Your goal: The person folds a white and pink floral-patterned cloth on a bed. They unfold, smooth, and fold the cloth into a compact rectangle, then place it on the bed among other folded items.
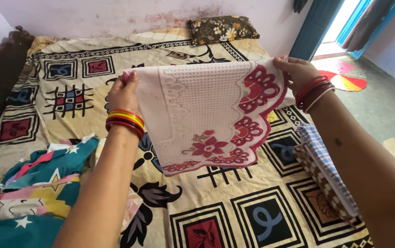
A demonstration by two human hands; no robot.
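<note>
A white woven cloth (206, 105) with red flower and scallop borders hangs spread above the bed. My left hand (123, 92) pinches its upper left corner. My right hand (298, 71) grips its upper right corner. Both wrists wear red and yellow bangles. The cloth is folded over once and its lower edge dangles just above the patterned bedsheet (234, 206).
A heap of colourful loose clothes (32, 193) lies at the left near edge of the bed. A stack of folded checked cloths (321, 170) sits at the right edge. A floral pillow (222, 28) rests by the wall. A round mat (344, 76) lies on the floor by the doorway.
</note>
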